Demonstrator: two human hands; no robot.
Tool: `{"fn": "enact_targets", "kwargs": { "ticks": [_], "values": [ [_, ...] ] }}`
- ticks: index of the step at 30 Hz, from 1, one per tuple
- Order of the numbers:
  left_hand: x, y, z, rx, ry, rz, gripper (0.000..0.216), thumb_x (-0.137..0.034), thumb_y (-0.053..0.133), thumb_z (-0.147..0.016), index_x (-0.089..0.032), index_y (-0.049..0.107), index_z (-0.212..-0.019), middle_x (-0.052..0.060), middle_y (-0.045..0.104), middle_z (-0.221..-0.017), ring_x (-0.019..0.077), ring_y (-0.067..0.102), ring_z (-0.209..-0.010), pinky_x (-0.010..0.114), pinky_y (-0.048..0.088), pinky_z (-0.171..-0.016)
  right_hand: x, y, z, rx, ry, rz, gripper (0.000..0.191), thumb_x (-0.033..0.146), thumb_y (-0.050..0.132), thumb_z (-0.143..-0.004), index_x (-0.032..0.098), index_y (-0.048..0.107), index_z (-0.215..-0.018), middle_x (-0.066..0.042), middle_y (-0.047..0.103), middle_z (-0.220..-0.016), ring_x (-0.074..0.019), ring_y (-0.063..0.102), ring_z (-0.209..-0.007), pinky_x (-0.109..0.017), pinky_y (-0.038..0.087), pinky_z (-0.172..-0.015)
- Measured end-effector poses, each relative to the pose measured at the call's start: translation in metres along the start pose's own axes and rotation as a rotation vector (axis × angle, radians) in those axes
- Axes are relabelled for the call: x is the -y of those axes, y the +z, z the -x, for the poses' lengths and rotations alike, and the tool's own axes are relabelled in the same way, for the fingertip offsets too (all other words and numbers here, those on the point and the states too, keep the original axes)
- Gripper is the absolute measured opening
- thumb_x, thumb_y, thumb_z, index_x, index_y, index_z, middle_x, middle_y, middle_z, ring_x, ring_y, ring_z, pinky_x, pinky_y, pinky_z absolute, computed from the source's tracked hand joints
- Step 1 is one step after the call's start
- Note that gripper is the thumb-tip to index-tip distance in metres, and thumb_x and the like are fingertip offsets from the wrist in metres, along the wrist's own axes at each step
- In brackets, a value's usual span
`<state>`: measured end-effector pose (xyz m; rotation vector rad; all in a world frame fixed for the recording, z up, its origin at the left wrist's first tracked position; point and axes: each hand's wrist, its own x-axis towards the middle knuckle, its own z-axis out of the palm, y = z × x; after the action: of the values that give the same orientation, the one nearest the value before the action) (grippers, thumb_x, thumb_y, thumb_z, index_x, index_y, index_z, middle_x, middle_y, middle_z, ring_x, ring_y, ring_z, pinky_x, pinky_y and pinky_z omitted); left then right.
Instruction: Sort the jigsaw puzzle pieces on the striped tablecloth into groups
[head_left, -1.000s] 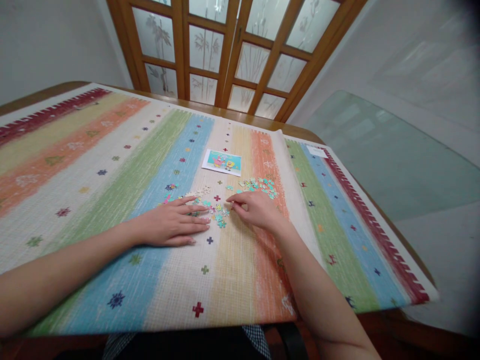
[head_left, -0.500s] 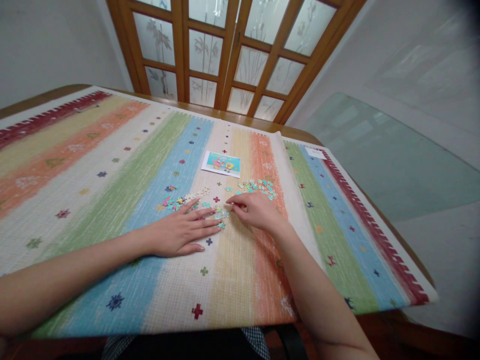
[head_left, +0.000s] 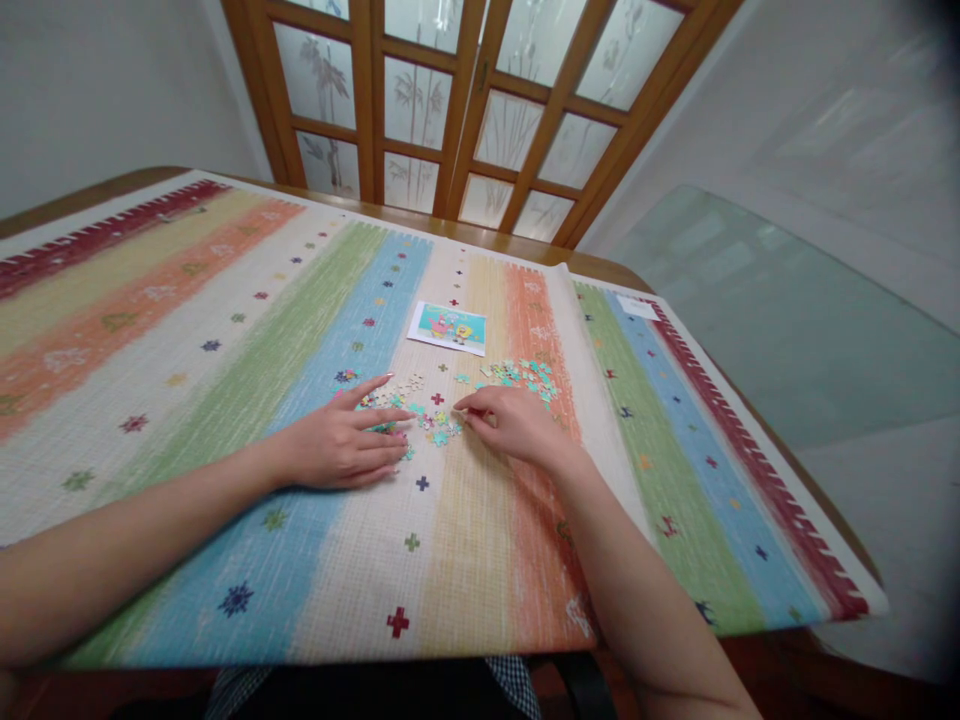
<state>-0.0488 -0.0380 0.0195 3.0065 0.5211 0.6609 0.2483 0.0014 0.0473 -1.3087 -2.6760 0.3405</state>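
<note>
Left hand (head_left: pixel 346 442) spread over puzzle pieces (head_left: pixel 440 438); right hand (head_left: pixel 508 420) pinches one.

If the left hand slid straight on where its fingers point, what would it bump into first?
The left hand would probably meet the loose puzzle pieces just ahead, before the right hand; how high its fingers sit is unclear.

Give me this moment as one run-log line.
Left hand: fingers spread over puzzle pieces | Right hand: fingertips pinched, held piece unclear | Picture card: on striped tablecloth, beyond both hands
</note>
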Motion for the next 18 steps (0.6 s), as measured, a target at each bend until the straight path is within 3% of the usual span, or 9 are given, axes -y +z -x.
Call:
{"fn": "enact_targets", "kwargs": {
  "ticks": [5, 12, 15, 18],
  "values": [
    [0.01, -0.006, 0.005, -0.081, -0.025, 0.029, 0.023, -0.021, 0.057, -0.098, -0.028, 0.072, -0.116, -0.003, 0.079, -0.104, 0.0209, 0.064, -0.124, 0.054, 0.004, -0.13, -0.001, 0.005, -0.001, -0.021, -0.014, 0.012, 0.025, 0.02, 0.057, -0.093, 0.025, 0.078, -0.106, -0.003, 0.079, -0.105, -0.0208, 0.072, -0.093, -0.03, 0.048, -0.076],
    [0.027, 0.001, 0.013, -0.232, -0.361, -0.02, 0.024, -0.025, 0.053, -0.1, -0.027, 0.076, -0.097, -0.003, 0.079, -0.09, 0.0202, 0.07, -0.11, 0.055, 0.019, -0.125, 0.002, 0.009, -0.004, -0.043, 0.048, 0.015, 0.024, 0.018, 0.056, -0.094, 0.025, 0.078, -0.103, -0.003, 0.079, -0.104, -0.0205, 0.072, -0.093, -0.03, 0.048, -0.076],
    [0.031, 0.005, 0.015, -0.201, -0.481, -0.001, 0.028, -0.033, 0.049, -0.102, -0.025, 0.076, -0.101, 0.001, 0.079, -0.101, 0.0231, 0.066, -0.115, 0.057, 0.027, -0.12, 0.003, 0.009, -0.004, -0.048, 0.07, 0.025, 0.024, 0.019, 0.057, -0.094, 0.025, 0.078, -0.103, -0.003, 0.079, -0.104, -0.021, 0.072, -0.094, -0.03, 0.048, -0.074],
    [0.033, 0.01, 0.015, -0.072, -0.502, 0.047, 0.033, -0.038, 0.046, -0.104, -0.025, 0.071, -0.12, 0.004, 0.073, -0.123, 0.0259, 0.056, -0.13, 0.056, 0.031, -0.117, 0.003, 0.01, -0.004, -0.05, 0.07, 0.03, 0.024, 0.02, 0.056, -0.095, 0.025, 0.078, -0.103, -0.002, 0.079, -0.104, -0.0209, 0.072, -0.094, -0.029, 0.047, -0.074]
  ]
}}
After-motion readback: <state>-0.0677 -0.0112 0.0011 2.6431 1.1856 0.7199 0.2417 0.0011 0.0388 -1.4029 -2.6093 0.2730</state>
